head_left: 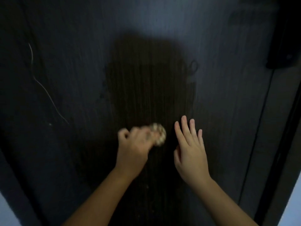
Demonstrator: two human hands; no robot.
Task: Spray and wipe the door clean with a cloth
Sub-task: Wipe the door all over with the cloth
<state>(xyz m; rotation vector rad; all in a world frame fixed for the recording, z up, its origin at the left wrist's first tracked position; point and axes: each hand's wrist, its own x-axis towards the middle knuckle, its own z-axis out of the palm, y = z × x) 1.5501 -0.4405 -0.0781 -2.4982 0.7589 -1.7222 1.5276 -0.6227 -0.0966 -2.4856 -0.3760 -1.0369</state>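
Observation:
A dark wood-grain door (146, 70) fills the view, dimly lit, with a darker shadowed patch in its middle. My left hand (135, 144) is blurred and closed around a small bunched pale cloth (158, 134), which presses against the door at lower centre. My right hand (189, 147) is just to the right of the cloth, fingers spread and pointing up, flat near the door surface and holding nothing. No spray bottle is in view.
A thin pale scratch or thread (45, 88) runs down the door's left side. A dark handle or lock fitting (283, 59) sits at the upper right by the door's edge (260, 128). A pale wall strip (291, 201) shows at the lower right.

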